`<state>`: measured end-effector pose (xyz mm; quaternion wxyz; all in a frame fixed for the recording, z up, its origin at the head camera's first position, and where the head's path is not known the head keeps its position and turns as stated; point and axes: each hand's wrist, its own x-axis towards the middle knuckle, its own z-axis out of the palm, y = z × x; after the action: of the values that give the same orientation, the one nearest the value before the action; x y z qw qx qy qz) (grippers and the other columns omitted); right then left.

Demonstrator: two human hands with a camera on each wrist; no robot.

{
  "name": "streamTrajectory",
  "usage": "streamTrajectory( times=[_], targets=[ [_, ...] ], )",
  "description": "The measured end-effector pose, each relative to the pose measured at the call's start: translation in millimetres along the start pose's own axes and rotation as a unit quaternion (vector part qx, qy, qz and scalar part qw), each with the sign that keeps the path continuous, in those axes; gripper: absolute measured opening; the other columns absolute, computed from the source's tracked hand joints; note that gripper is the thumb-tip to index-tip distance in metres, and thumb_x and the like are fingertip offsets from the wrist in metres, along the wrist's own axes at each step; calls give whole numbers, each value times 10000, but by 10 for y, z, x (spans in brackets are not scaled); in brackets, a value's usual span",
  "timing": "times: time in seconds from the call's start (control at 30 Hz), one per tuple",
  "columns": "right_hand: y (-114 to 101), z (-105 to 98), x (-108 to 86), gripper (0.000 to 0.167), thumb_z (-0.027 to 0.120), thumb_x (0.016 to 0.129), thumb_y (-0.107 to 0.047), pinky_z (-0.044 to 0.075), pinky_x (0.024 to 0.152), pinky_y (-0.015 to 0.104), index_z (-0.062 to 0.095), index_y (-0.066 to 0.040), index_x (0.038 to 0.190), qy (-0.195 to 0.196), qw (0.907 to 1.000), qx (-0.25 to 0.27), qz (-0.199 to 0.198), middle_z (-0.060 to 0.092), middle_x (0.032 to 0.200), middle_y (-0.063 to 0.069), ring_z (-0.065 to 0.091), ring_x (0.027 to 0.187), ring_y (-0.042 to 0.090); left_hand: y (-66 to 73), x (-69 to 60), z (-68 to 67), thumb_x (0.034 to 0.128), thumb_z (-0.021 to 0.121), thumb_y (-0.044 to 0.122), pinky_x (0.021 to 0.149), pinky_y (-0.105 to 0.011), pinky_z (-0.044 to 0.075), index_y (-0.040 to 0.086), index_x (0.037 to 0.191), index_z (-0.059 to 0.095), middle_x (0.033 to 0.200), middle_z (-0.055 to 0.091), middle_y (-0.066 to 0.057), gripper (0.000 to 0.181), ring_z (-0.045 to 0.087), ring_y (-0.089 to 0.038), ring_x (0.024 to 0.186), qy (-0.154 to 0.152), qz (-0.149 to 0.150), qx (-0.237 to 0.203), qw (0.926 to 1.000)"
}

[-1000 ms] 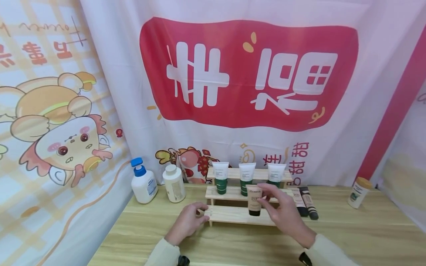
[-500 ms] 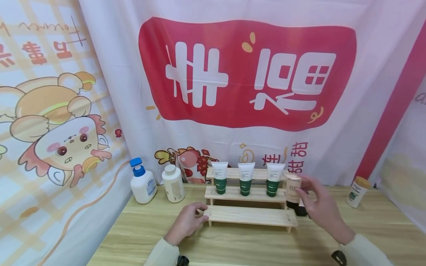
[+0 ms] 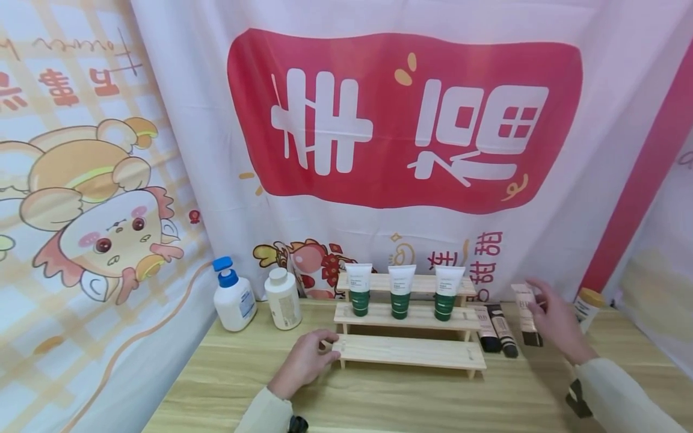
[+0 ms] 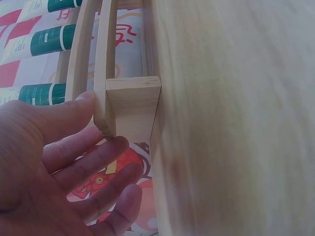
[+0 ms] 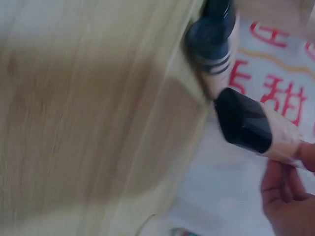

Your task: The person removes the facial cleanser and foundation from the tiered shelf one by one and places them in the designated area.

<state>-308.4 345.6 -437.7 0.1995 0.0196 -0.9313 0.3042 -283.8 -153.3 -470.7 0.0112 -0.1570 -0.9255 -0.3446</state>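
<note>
To the right of the three-tiered wooden stand [image 3: 397,352], the person's right hand [image 3: 560,326] pinched a beige BB tube [image 3: 524,305] near its upper end, black cap downward. Whether the cap touched the table [image 3: 411,403] I could not tell. The hand hid part of a white bottle [image 3: 590,299] with a yellow-brown lid; only its upper part and an edge showed. The left hand [image 3: 307,361] gripped the left end of the lowest tier between thumb and fingers; the board concealed part of the index finger in the left wrist view. The right wrist view was blurred and cut that hand off at the frame edge.

Materials: stand of pale, squared wood; table top with streaky grain; backdrop [image 3: 200,150] of creased, printed cloth. Three tubes [image 3: 400,291], white above and green below, stood on the middle tier, flattening toward the top. Two dark-capped tubes [image 3: 487,331] lay beside the stand. At the far left stood a rounded pump bottle [image 3: 234,305] with blue top and a white bottle [image 3: 283,304].

Writing: "BB" was legible on the held tube, smaller print not. The cloth carried "幸福" sideways and "Forever" upside down.
</note>
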Motion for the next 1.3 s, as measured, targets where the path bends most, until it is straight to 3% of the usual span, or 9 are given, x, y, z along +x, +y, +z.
streamTrajectory(
  times=[0.2, 0.3, 0.5, 0.6, 0.77, 1.0, 1.17, 1.3],
  targets=[
    [293, 60, 113, 540, 514, 901, 0, 524, 583, 367, 309, 64, 1397, -1148, 9905, -55, 759, 465, 1169, 353, 563, 853, 348, 39, -1, -16, 828, 741, 177, 792, -407, 524, 91, 1116, 651, 1094, 644, -65, 314, 607, -236, 938, -78, -98, -30, 9999],
    [383, 108, 160, 488, 511, 914, -23, 507, 584, 364, 359, 57, 1371, -1413, 9857, -131, 905, 437, 1211, 356, 562, 804, 302, 42, 3, -23, 828, 741, 178, 791, -408, 524, 91, 1117, 652, 1094, 644, -63, 315, 606, -239, 938, -78, -101, -1, 9999],
    [488, 189, 214, 359, 522, 922, -69, 430, 518, 326, 496, 84, 1246, -1497, 9840, -322, 912, 578, 850, 180, 516, 631, 214, 45, -5, -18, 827, 742, 182, 787, -402, 526, 98, 1115, 654, 1089, 644, -51, 312, 609, -237, 937, -100, -97, 2, 9999],
    [496, 216, 214, 338, 517, 919, -66, 426, 534, 342, 521, 107, 1210, -1420, 9867, -254, 750, 582, 816, 189, 524, 648, 234, 52, -6, -15, 824, 744, 185, 783, -399, 527, 102, 1115, 654, 1093, 642, -49, 315, 608, -228, 935, -121, -117, 6, 9999],
    [466, 246, 235, 328, 521, 934, -93, 471, 669, 443, 540, 87, 1208, -1354, 9864, -269, 888, 548, 1073, 340, 552, 845, 343, 55, 6, -6, 824, 745, 186, 782, -384, 525, 112, 1112, 656, 1088, 643, -32, 310, 603, -211, 934, -84, -145, 26, 9999],
    [488, 263, 233, 326, 516, 944, -115, 453, 688, 467, 554, 66, 1213, -1277, 9867, -340, 948, 538, 1112, 341, 533, 897, 371, 45, 17, -3, 823, 747, 179, 774, -376, 523, 117, 1105, 658, 1073, 645, -19, 302, 597, -204, 928, -86, -211, 17, 9997],
    [409, 245, 207, 324, 495, 959, -99, 463, 697, 493, 528, 55, 1242, -698, 9956, -108, 612, 557, 1097, 309, 542, 910, 383, 36, 4, -11, 826, 744, 177, 777, -385, 524, 107, 1105, 658, 1075, 645, -33, 300, 604, -216, 928, -60, -144, 46, 9999],
    [213, 173, 180, 336, 486, 995, -164, 458, 754, 569, 528, 43, 1256, -106, 9999, 65, 15, 545, 1129, 296, 523, 989, 431, 50, -4, -16, 828, 742, 172, 782, -399, 526, 98, 1106, 656, 1079, 644, -48, 300, 608, -233, 934, -55, -108, 37, 9999]
  ],
)
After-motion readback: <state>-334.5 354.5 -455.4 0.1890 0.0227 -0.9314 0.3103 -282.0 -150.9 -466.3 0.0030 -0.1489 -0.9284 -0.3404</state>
